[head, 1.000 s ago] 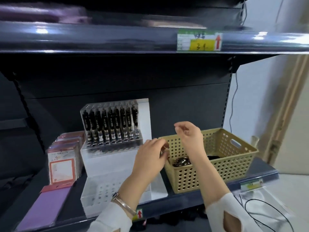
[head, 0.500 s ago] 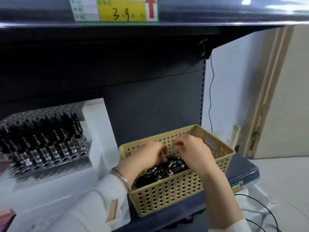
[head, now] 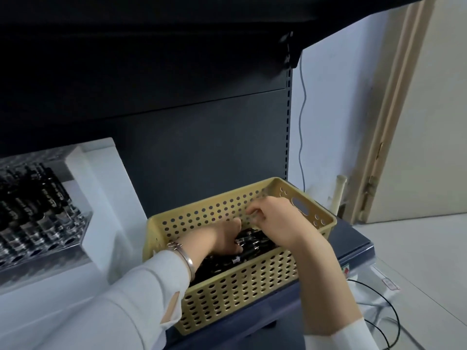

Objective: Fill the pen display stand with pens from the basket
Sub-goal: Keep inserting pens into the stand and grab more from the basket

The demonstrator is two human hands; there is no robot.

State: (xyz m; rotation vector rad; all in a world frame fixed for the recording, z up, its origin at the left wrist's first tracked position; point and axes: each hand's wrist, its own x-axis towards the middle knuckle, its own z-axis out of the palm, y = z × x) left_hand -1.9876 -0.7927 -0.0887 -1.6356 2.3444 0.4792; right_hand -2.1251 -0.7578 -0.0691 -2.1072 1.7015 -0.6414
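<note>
Black pens (head: 250, 243) lie in the basket (head: 240, 294) beneath both hands (head: 219, 239) (head: 280, 223).

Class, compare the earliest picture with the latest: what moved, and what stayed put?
Both the left hand and right hand dropped from above the basket into the pens; whether either grips one is unclear. Basket and display stand stayed in place.

Since a second ago both hands have dropped from above the basket (head: 242, 294) rim down into it; the left hand (head: 219, 239) now digs among the pens (head: 252, 242); the right hand (head: 278, 223) lies at its 2 o'clock, fingers curled; the pen display stand (head: 101, 193) has slid to the view's 9 o'clock edge.
</note>
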